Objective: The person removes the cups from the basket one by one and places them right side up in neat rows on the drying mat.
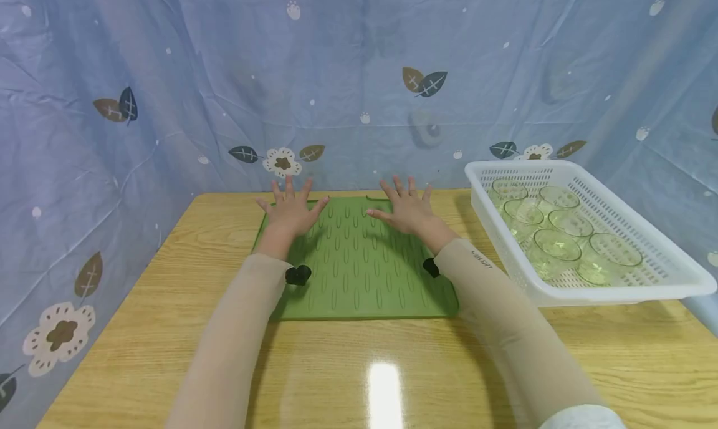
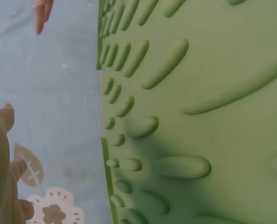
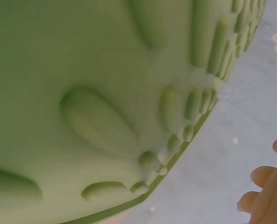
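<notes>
While both hands [image 1: 288, 214] [image 1: 410, 212] hover, the green mat [image 1: 356, 264] lies beneath them

Blue leaf-patterned curtain [image 1: 342, 80] behind glossy wooden table [image 1: 320, 366].

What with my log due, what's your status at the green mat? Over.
Left hand, right hand: spread open, holding nothing. Green mat: on table. Glasses in white basket, right of mat, seemingly out of the way.
</notes>
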The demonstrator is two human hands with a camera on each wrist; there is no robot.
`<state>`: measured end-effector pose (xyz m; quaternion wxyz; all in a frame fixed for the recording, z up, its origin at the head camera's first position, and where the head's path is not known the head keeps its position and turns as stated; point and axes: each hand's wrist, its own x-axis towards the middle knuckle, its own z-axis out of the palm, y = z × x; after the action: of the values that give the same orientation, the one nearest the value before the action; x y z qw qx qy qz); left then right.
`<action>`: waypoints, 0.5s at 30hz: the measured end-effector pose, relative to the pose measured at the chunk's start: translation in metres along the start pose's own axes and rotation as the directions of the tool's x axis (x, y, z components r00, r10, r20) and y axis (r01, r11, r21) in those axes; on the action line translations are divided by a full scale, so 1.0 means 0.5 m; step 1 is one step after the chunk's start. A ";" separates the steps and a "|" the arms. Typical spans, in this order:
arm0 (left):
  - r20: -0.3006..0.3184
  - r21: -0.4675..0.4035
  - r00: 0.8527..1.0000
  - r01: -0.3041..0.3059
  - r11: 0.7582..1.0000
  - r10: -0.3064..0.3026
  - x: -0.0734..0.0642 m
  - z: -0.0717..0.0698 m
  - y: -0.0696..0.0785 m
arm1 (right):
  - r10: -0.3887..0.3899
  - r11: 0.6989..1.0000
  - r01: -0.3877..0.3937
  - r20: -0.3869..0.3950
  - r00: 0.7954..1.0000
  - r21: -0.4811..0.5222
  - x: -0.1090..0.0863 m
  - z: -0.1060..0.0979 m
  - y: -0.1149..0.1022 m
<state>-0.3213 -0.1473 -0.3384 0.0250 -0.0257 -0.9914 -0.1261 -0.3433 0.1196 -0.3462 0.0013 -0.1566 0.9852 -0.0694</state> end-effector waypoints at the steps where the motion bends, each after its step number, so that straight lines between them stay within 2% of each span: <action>1: 0.002 -0.003 1.000 -0.001 1.000 0.001 -0.001 -0.001 0.000 | -0.003 1.000 0.004 0.005 1.000 -0.003 -0.002 -0.002 -0.002; 6: 0.026 0.002 1.000 -0.006 1.000 0.006 -0.004 -0.004 -0.001 | -0.037 0.999 0.038 0.029 0.999 -0.022 -0.014 -0.010 -0.013; 15: 0.041 -0.006 0.999 -0.013 1.000 0.013 -0.016 -0.012 -0.005 | -0.070 0.997 0.070 0.025 0.997 -0.015 -0.032 -0.017 -0.022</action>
<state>-0.3134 -0.1513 -0.3338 0.0055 -0.0347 -0.9911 -0.1281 -0.3250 0.1151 -0.3364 0.0097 -0.1919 0.9796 -0.0595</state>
